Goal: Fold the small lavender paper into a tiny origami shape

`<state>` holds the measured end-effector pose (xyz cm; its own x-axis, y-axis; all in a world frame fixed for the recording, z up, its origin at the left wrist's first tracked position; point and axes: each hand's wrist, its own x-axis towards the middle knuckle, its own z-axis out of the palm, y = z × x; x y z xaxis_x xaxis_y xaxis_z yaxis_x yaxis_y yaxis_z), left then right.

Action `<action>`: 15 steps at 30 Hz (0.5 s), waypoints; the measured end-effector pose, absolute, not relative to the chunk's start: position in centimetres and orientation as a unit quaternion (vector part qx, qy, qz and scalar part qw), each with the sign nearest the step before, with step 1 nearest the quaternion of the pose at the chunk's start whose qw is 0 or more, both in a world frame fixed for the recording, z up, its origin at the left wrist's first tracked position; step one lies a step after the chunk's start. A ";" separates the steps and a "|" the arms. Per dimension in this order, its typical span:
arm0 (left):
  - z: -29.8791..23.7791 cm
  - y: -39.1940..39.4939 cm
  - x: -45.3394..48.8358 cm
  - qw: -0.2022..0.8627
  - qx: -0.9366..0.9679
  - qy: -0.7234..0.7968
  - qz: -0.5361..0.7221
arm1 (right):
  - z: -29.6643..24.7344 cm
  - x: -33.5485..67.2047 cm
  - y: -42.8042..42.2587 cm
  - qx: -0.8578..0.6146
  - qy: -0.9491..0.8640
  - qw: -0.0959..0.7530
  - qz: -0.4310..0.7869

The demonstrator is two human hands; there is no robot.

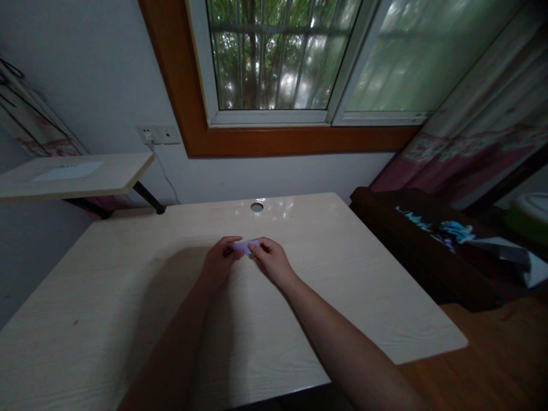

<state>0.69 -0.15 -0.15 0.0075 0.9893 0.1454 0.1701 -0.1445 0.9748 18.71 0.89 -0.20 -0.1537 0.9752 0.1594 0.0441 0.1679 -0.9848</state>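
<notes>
A small pale lilac folded piece of paper (245,246) lies near the middle of a light wooden table (128,297). My left hand (220,261) pinches its left end with curled fingers. My right hand (270,260) pinches its right end the same way. Both forearms reach in from the bottom of the view, and most of the paper is hidden by my fingers.
A round cable hole (257,206) sits at the table's far edge below a window (274,63). A small shelf (72,174) with a white sheet stands at the left by wall sockets (158,135). Dark furniture (428,245) with clutter stands to the right.
</notes>
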 end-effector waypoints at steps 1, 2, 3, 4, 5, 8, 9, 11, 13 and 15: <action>-0.2 -0.1 0.7 0.418 0.573 0.505 0.491 | -0.2 18.7 0.9 -0.433 -0.590 0.487 0.478; -0.2 -0.1 0.7 0.419 0.572 0.506 0.491 | -0.1 18.7 0.9 -0.433 -0.590 0.487 0.477; -0.2 -0.1 0.7 0.420 0.570 0.507 0.492 | -0.1 18.7 0.9 -0.433 -0.591 0.486 0.475; -0.2 -0.1 0.6 0.420 0.569 0.506 0.493 | -0.1 18.7 0.9 -0.433 -0.594 0.485 0.474; -0.2 -0.1 0.6 0.420 0.569 0.506 0.494 | -0.2 18.8 0.9 -0.433 -0.598 0.484 0.471; 0.0 -0.2 0.6 0.408 0.570 0.514 0.494 | -0.1 18.8 0.8 -0.432 -0.622 0.479 0.443; 0.2 -0.2 0.6 0.402 0.573 0.519 0.491 | -0.1 18.8 0.8 -0.432 -0.635 0.477 0.427; 0.6 -0.4 0.6 0.387 0.584 0.530 0.478 | 0.2 18.8 0.6 -0.425 -0.665 0.471 0.394; 1.0 -0.5 0.7 0.357 0.595 0.540 0.477 | 0.6 18.8 0.4 -0.414 -0.691 0.459 0.373; 1.4 -0.7 0.8 0.342 0.601 0.545 0.474 | 1.0 18.8 0.3 -0.412 -0.704 0.453 0.359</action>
